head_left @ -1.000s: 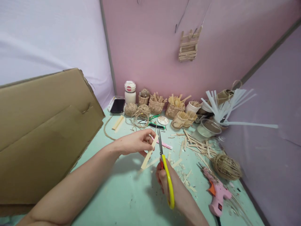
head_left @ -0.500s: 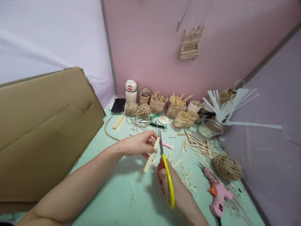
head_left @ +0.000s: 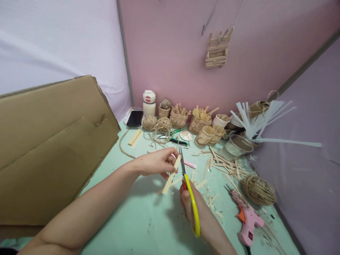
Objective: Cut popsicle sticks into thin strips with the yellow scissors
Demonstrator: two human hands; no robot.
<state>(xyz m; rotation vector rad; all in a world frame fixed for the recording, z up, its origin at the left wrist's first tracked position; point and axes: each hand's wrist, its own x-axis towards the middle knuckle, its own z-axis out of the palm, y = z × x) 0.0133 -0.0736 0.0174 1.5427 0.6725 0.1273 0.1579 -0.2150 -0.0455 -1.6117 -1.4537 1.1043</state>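
Between the thumb and fingers of my left hand (head_left: 156,162) is a flat, pale wooden strip (head_left: 169,183), tilted with its lower end toward me. My right hand (head_left: 191,202) is closed round the yellow-and-red handles of a pair of scissors (head_left: 193,205). Their narrow metal blades point away from me, close beside the strip's upper end; whether they touch it I cannot tell. Behind my left fingers lies a pink pen-like tool (head_left: 189,164), partly hidden. Small wood offcuts (head_left: 211,202) are scattered right of my right hand.
A large cardboard sheet (head_left: 53,152) leans at the left. A pink glue gun (head_left: 248,219) and a twine ball (head_left: 258,190) lie at the right, near piled sticks (head_left: 228,164). Along the back stand a phone (head_left: 135,118), a white jar (head_left: 149,102) and small woven baskets (head_left: 178,118). Green-handled pliers (head_left: 178,141) lie mid-table.
The scissors and my right hand have shifted very slightly to the right. My left hand keeps the strip in nearly the same place. The whole view has moved a little.
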